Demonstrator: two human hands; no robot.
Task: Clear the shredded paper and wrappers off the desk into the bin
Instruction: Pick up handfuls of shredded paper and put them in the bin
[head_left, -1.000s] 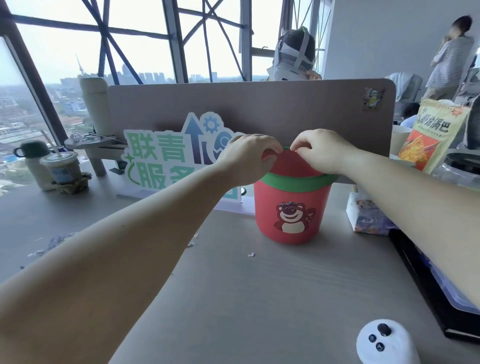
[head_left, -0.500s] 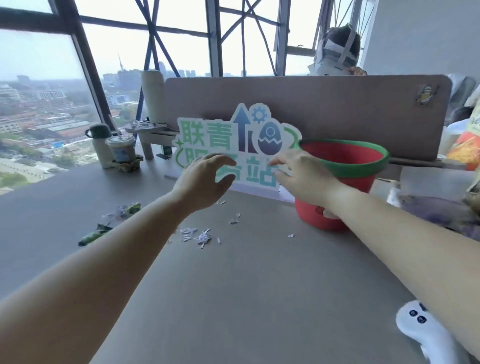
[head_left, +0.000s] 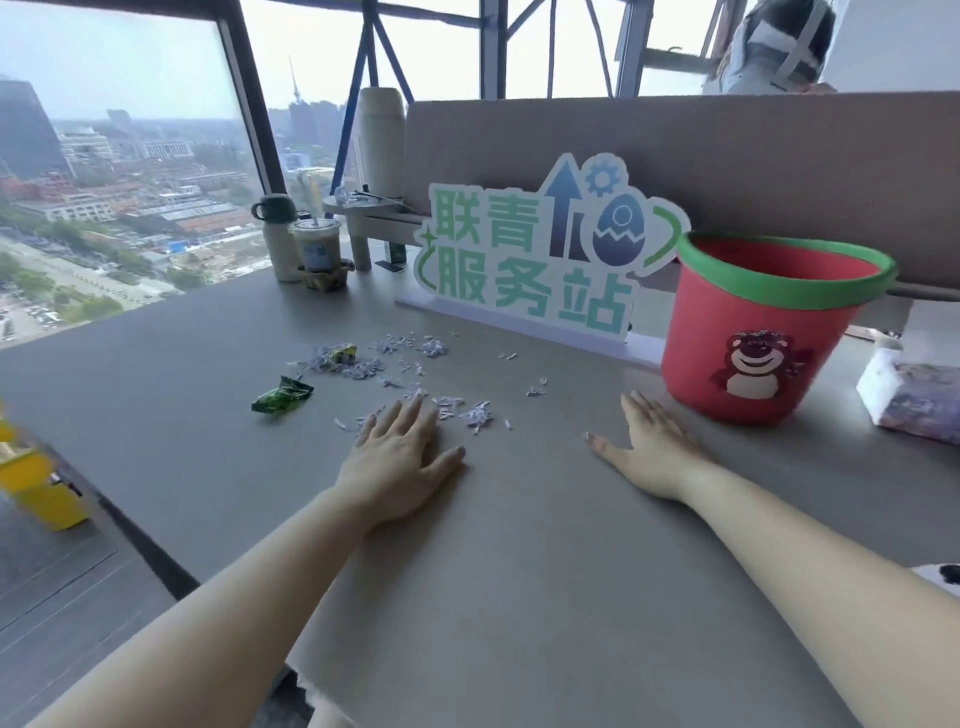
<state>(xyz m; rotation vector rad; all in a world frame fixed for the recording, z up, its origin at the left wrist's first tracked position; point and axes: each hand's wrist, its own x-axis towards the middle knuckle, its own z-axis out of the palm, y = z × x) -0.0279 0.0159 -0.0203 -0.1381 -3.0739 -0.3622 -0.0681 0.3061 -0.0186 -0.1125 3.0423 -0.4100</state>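
A red bin (head_left: 753, 332) with a green rim and a bear picture stands open on the grey desk (head_left: 519, 545) at the right. Shredded paper (head_left: 363, 366) lies scattered left of centre, with a green wrapper (head_left: 283, 396) and a yellow-green wrapper (head_left: 343, 354) among it. My left hand (head_left: 400, 462) lies flat on the desk, its fingertips touching the nearest shreds. My right hand (head_left: 649, 447) also lies flat, fingers straight, just in front of the bin's left side. Neither hand holds anything.
A cut-out sign (head_left: 540, 254) stands behind the shreds against a partition (head_left: 727, 156). A bottle (head_left: 278, 244) and a drink cup (head_left: 317, 249) stand at the far left by a small stand (head_left: 363, 218). A tissue pack (head_left: 909, 400) lies right of the bin. A yellow object (head_left: 36, 483) sits beyond the desk's left edge.
Both hands left the bin's rim, swung left over the desk and came down flat on it. The view turned left, bringing the shreds and wrappers into sight.
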